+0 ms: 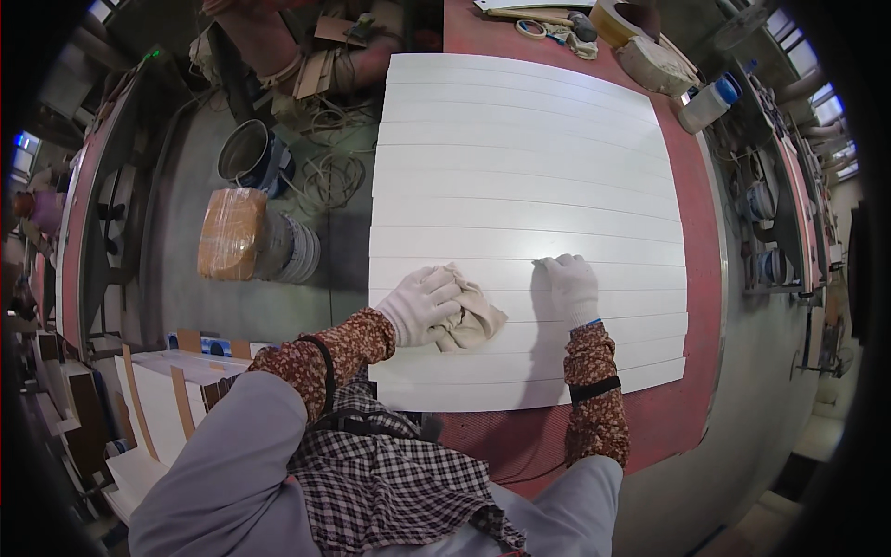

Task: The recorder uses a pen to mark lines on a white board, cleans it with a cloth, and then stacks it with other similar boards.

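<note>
White boards (501, 176) lie side by side, edge to edge, on a red table. My left hand (419, 304), in a white knit glove, grips a crumpled beige cloth (473, 314) that rests on the boards near their left side. Further right, my right hand (570, 278) wears the same kind of glove. Its fingers are curled together and pointed down at the board surface. A small dark tip shows by the fingertips, too small to name. Patterned brown sleeve covers with black bands wrap both forearms.
On the red table (696, 241), a clear jar with a blue lid (710, 104) stands at the far right. Tape rolls, a mallet (582, 26) and a pale block (652, 65) lie behind the boards. A wrapped brown package (232, 234) and a bucket (246, 153) stand left.
</note>
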Motion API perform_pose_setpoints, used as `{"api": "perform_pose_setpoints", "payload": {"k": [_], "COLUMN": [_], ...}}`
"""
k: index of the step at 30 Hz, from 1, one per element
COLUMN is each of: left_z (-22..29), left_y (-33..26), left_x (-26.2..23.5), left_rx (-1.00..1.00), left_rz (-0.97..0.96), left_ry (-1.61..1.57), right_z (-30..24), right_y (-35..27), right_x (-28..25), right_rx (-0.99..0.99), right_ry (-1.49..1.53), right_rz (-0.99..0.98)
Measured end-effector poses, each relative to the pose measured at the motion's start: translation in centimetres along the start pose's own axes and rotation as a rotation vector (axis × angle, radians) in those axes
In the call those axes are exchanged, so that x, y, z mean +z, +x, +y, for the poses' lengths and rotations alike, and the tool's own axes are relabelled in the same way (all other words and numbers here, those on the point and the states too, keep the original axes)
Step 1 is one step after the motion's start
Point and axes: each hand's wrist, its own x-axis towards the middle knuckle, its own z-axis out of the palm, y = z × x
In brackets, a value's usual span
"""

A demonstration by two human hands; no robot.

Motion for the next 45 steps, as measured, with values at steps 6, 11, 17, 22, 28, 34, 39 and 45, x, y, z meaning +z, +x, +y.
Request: {"api": "perform_pose_setpoints", "payload": {"k": [6, 11, 17, 22, 28, 34, 39, 45], "left_z": [0.0, 0.2, 0.9, 0.0, -0.3, 0.0, -1.7, -1.2], "left_y": [0.1, -0.4, -2.9, -7.7, -12.6, -15.6, -18.4, -17.0], "left_x": [-0.1, -0.1, -0.7, -3.6, -5.8, -7.6, -8.7, -10.5], "left_rx": [0.007, -0.033, -0.041, -0.086, -0.352, -0.778, -1.188, -1.486], "left_rz": [0.027, 0.026, -0.011, 0.007, 0.040, 0.096, 0.384, 0.300], "left_ry": [-0.007, 0.023, 0.058, 0.131, 0.035, -0.088, -0.218, -0.392], "right_z": [-2.0, -8.7, -5.4, -16.7, -15.0, -23.6, -26.6, -19.6], "right_y": [-0.1, 0.1, 2.3, 2.7, 5.0, 3.3, 0.3, 4.5], "right_x": [1.0, 1.5, 3.1, 2.6, 1.7, 1.4, 1.5, 3.2], "right_rx": [0.107, -0.214, 0.444, -0.177, 0.081, -0.302, -0.325, 0.424], "right_ry": [-0.001, 0.187, 0.176, 0.259, 0.271, 0.311, 0.518, 0.441], "right_rz": [0.110, 0.046, 0.306, 0.156, 0.226, 0.108, 0.109, 0.295]}}
